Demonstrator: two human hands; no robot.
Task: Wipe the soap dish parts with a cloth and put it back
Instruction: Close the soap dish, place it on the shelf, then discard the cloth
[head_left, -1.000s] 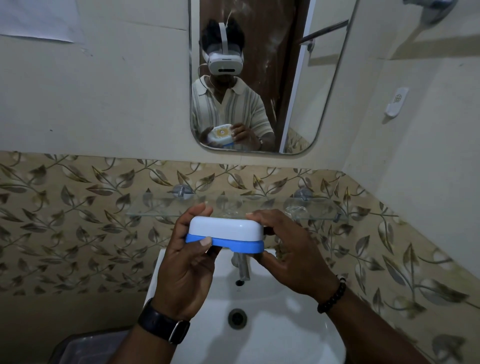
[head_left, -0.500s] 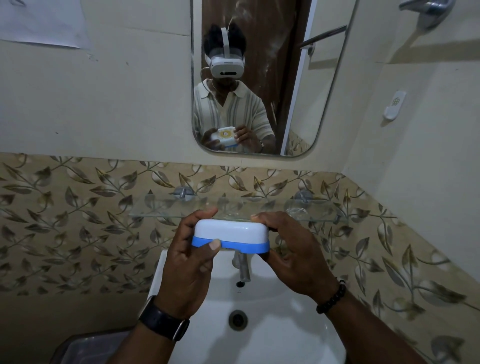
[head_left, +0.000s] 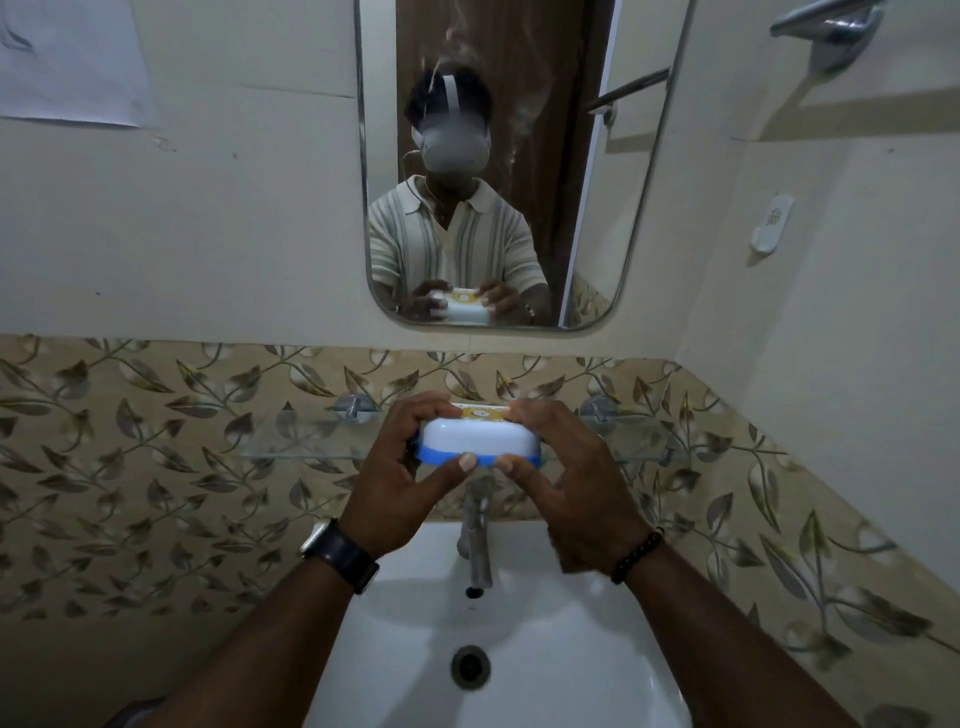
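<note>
A paper sheet (head_left: 67, 62) is stuck to the wall at upper left. Top centre, a mirror (head_left: 514, 166) reflects the person. A glass shelf (head_left: 311, 441) crosses mid-frame on leaf-patterned tiles. Bottom centre, a tap (head_left: 478, 540) rises over a white sink (head_left: 519, 649). At centre, the left hand (head_left: 400, 478) and right hand (head_left: 566, 483) each grip an end of the white-and-blue soap dish (head_left: 480, 441), level with the shelf.
</note>
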